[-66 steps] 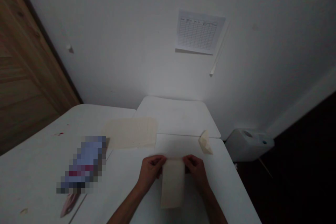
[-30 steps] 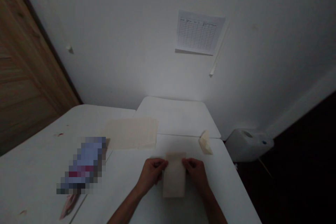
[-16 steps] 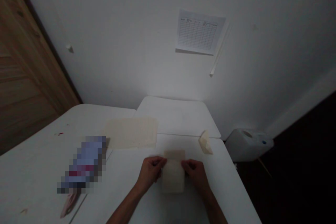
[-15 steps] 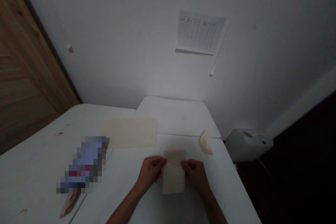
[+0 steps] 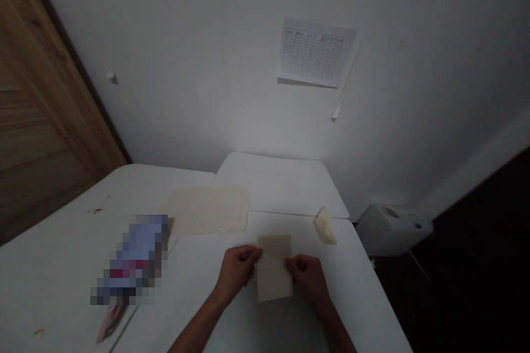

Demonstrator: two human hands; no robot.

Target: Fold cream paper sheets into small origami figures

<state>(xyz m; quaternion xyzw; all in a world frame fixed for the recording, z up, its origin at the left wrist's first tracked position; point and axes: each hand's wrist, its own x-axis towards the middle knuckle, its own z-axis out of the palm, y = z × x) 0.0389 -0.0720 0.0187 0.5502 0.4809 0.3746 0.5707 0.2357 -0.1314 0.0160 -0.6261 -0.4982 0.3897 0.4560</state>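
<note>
Between my hands is a small beige sheet of paper, upright in the view, with a crosswise line near its top that looks like a fold. My left hand pinches its left edge, thumb and forefinger together. The opposite edge is pinched by my right hand. Just past my right hand lies a folded cream paper piece on the white table. A larger beige stack of sheets rests flat beyond my left hand.
A blurred-out blue and purple packet lies on the left, with a pinkish strip sticking out below it. A printed sheet hangs on the wall. Off the table's right side stands a white plastic container. A wooden door is at far left.
The lower end of the beige sheet has shifted slightly upward and its bottom edge now slants a little. Both hands keep their pinch at nearly the same places.
</note>
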